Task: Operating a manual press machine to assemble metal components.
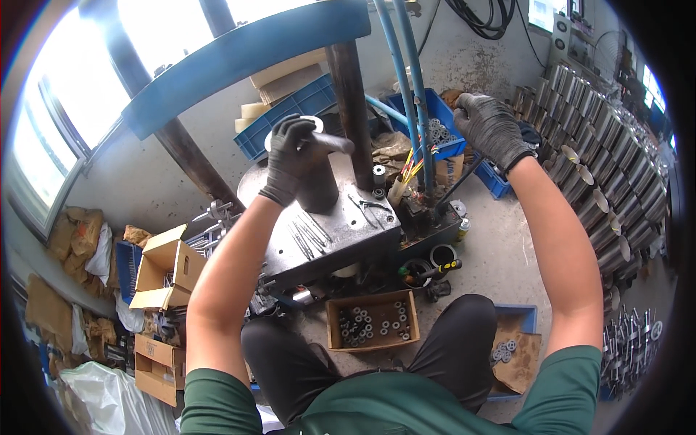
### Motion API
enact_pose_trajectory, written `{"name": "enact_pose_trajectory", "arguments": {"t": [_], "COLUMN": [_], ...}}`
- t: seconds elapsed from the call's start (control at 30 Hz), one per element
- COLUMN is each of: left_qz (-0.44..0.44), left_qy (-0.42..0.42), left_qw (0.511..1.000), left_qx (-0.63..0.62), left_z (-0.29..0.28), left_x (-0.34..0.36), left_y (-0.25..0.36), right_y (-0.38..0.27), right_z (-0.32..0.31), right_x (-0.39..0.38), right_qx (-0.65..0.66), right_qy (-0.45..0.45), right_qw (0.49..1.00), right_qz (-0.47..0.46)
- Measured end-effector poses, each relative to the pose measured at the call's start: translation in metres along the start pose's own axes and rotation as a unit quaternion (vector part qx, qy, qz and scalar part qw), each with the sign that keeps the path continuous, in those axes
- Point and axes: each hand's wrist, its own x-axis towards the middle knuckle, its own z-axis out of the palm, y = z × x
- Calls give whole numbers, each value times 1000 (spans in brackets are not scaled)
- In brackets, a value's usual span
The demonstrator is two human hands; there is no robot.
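My left hand (290, 152), in a dark glove, grips a short grey metal rod (333, 143) lying sideways at the top of an upright dark cylinder (315, 188). A white ring (313, 123) shows behind my fingers. The cylinder stands on a metal press table (272, 246), with several thin rods (308, 235) and black pliers (366, 206) lying beside it. My gloved right hand (486, 127) is raised to the right of two upright blue pipes (420, 80), fingers curled; what they hold, if anything, is hidden.
A blue press beam (239, 54) spans above. A cardboard tray of rings (373, 344) sits between my knees. Open cartons (163, 290) stand left, stacked steel tubes (580, 145) right. Blue crates (268, 127) lie behind the press; a dark lever (457, 188) slants beside the pipes.
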Motion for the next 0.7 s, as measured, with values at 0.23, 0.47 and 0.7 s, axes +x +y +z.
{"name": "enact_pose_trajectory", "arguments": {"t": [0.23, 0.47, 0.7], "left_qz": [-506, -770, -800], "left_qy": [15, 29, 84], "left_qw": [668, 437, 298], "left_qx": [-546, -464, -514], "left_z": [6, 21, 28], "left_x": [-145, -214, -231], "left_y": [153, 147, 123], "right_y": [-3, -1, -7], "right_z": [-9, -15, -27], "right_x": [-13, -52, -89], "right_qx": [23, 74, 127], "right_qy": [-5, 26, 42], "right_qw": [1000, 997, 990], "right_qz": [-10, -13, -44]}}
